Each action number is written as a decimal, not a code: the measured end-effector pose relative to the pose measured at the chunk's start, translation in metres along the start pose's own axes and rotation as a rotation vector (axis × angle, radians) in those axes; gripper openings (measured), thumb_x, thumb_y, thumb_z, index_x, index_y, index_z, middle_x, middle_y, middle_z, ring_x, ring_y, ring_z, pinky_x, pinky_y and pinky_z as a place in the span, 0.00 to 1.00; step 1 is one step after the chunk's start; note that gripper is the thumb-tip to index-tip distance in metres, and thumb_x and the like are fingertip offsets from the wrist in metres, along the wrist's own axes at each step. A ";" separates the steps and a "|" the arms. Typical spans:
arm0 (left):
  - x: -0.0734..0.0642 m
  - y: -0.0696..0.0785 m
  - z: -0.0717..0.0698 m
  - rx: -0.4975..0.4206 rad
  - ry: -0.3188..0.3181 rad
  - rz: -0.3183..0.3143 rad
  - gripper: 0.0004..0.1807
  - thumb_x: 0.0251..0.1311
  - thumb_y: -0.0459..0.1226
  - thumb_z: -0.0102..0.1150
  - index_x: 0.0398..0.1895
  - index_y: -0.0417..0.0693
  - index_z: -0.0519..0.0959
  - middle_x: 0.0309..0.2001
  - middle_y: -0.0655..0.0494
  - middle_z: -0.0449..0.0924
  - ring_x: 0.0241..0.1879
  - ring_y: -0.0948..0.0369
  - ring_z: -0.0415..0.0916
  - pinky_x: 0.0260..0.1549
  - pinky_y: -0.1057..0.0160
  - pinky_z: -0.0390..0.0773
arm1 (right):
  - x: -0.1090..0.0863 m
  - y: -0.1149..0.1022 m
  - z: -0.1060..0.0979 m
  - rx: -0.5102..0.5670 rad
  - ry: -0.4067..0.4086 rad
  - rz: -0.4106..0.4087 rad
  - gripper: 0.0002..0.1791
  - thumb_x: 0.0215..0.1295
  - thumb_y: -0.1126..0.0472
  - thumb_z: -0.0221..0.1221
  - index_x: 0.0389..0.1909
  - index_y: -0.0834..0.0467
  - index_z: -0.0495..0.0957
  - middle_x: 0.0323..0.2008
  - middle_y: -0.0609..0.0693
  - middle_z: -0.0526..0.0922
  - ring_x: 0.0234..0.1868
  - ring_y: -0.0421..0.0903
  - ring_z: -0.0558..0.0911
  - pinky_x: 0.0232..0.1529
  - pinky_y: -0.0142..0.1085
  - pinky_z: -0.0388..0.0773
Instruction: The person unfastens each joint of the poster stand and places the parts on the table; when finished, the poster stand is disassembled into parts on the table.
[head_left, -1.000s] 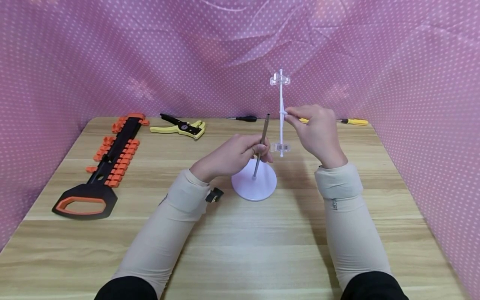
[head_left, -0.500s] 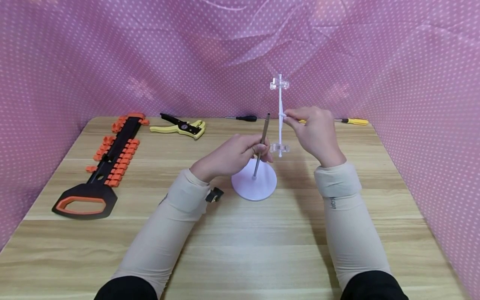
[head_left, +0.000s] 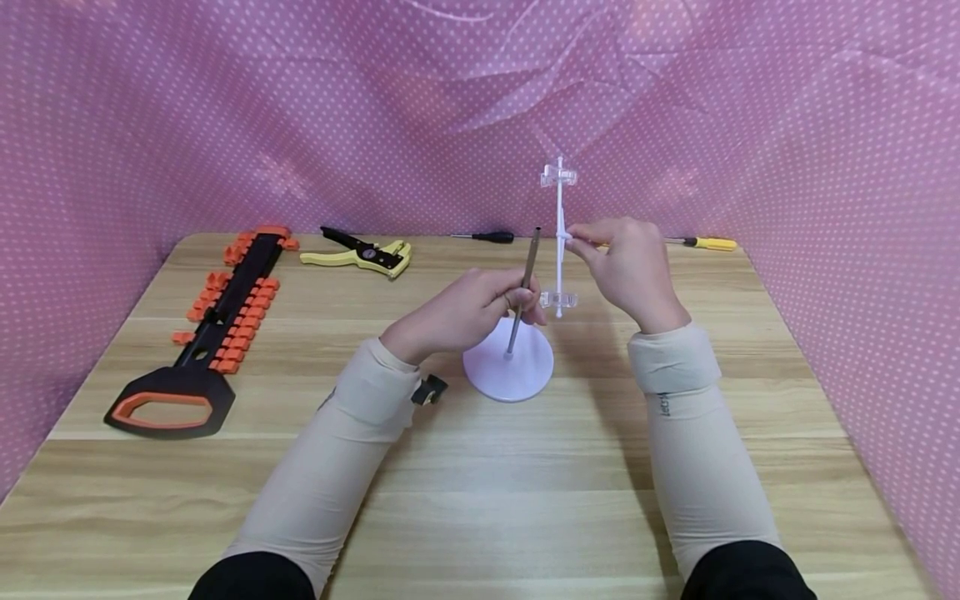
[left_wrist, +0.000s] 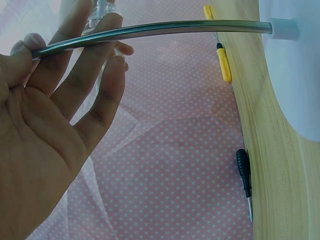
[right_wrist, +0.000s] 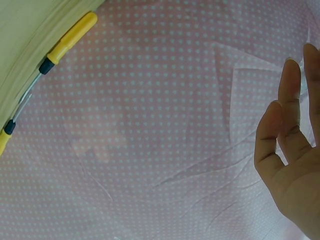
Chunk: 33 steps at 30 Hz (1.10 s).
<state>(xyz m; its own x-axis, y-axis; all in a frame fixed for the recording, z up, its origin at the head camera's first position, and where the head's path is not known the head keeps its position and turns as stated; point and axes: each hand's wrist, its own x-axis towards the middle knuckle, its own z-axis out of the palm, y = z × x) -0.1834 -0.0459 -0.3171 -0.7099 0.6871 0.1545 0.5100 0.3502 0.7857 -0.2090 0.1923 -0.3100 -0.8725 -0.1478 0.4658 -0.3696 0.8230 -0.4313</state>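
A round white base (head_left: 508,379) stands on the table with a thin metal rod (head_left: 528,268) rising from its socket. My left hand (head_left: 472,308) pinches that rod near its upper end; in the left wrist view the thumb and fingertips meet at the rod's tip (left_wrist: 45,52). Just right of the rod top, my right hand (head_left: 633,271) pinches the middle of a slim white bar (head_left: 559,200) held upright in the air. Clear plastic clips sit at the bar's upper end (head_left: 558,176) and lower end (head_left: 558,299). In the right wrist view the right hand's fingers (right_wrist: 290,95) largely hide the bar.
A black rack with orange clips (head_left: 225,317) lies at the left. Along the back edge are yellow-handled wire strippers (head_left: 363,254), a black screwdriver (head_left: 491,237) and a yellow-handled screwdriver (head_left: 712,243); a second yellow handle (right_wrist: 4,140) shows beside it. Pink dotted cloth (head_left: 480,100) encloses the table.
My right hand has lowered the white bar a little and brought it slightly left, closer to the rod's top. The left hand, rod and base have stayed still.
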 end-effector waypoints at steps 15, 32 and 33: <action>0.000 -0.001 0.000 -0.014 0.001 0.000 0.12 0.83 0.37 0.47 0.43 0.47 0.81 0.40 0.60 0.91 0.44 0.65 0.87 0.54 0.60 0.85 | 0.000 0.005 0.005 -0.024 -0.079 0.038 0.13 0.69 0.54 0.71 0.50 0.55 0.91 0.46 0.56 0.93 0.30 0.53 0.85 0.31 0.43 0.74; 0.001 -0.001 0.000 -0.037 -0.015 -0.005 0.12 0.83 0.35 0.46 0.42 0.45 0.80 0.41 0.54 0.91 0.46 0.62 0.88 0.55 0.60 0.86 | 0.001 0.015 0.015 -0.063 -0.156 0.046 0.13 0.69 0.53 0.71 0.51 0.51 0.92 0.42 0.58 0.93 0.24 0.50 0.78 0.25 0.40 0.67; 0.001 -0.001 0.000 -0.036 -0.015 -0.002 0.12 0.83 0.35 0.46 0.42 0.45 0.80 0.41 0.54 0.91 0.46 0.62 0.88 0.54 0.61 0.86 | 0.001 0.015 0.015 -0.061 -0.160 0.047 0.13 0.69 0.53 0.71 0.51 0.51 0.92 0.43 0.58 0.93 0.25 0.50 0.79 0.26 0.40 0.68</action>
<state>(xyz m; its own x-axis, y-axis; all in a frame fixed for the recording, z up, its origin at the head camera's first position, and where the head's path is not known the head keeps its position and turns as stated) -0.1840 -0.0454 -0.3176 -0.7036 0.6959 0.1442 0.4905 0.3288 0.8070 -0.2201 0.1965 -0.3279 -0.9297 -0.1898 0.3156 -0.3116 0.8622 -0.3994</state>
